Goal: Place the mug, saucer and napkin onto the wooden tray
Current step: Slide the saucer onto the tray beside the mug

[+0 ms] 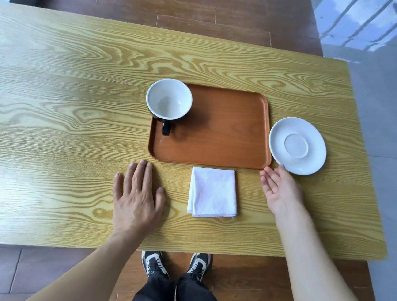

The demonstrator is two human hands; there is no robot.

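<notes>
Your left hand lies spread flat on the worktop, likely steadying you; beyond it the mug sits on the wooden tray, the napkin between hands. Your right hand, open and empty, seems to touch the saucer rim.

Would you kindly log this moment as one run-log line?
mug: on tray | saucer: on table, right of tray | napkin: on table | right hand: open, fingertip at saucer | left hand: flat on table
</notes>
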